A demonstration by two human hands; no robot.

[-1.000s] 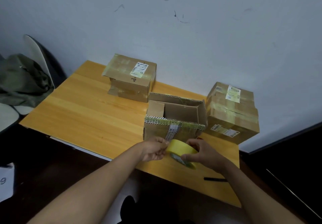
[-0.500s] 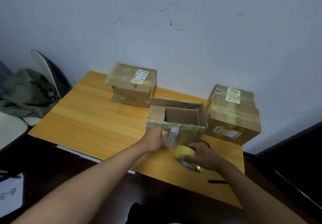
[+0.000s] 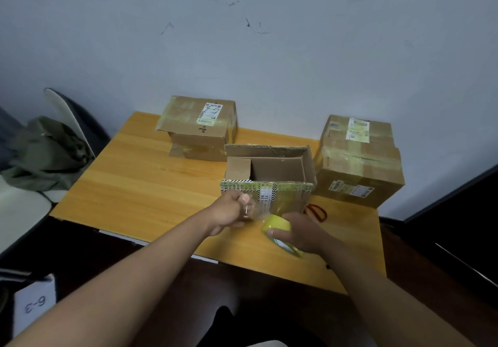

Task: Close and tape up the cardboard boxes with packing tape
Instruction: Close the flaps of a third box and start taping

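Scuffed grey-white wall is backing a wooden table (image 3: 134,185), and both of the person's hands are working at its near edge. Curled around the roll of packing tape (image 3: 277,228), the right hand (image 3: 301,234) is gripping it from the side, thumb lying across the front. Just to its left, the left hand (image 3: 231,210) is pinching the free end of clear tape (image 3: 260,210) between thumb and fingers, so a short strip is stretching between the two hands; pulling against the roll this way is probably meant to free a length ready for sticking. Directly beyond the hands, the open box (image 3: 269,171) is standing with its flaps up and its near wall almost touching the left hand, so it looks like the next one to be closed. Red scissors (image 3: 316,212) are lying just past the right hand, partly hidden by it, likely kept within reach for cutting. Farther beyond, a taped box (image 3: 199,128) is sitting to the far left and a taped stack (image 3: 358,160) to the far right, both against the wall. Well off to the left of the left hand, a chair with a green bag (image 3: 45,152) is standing beside the table.
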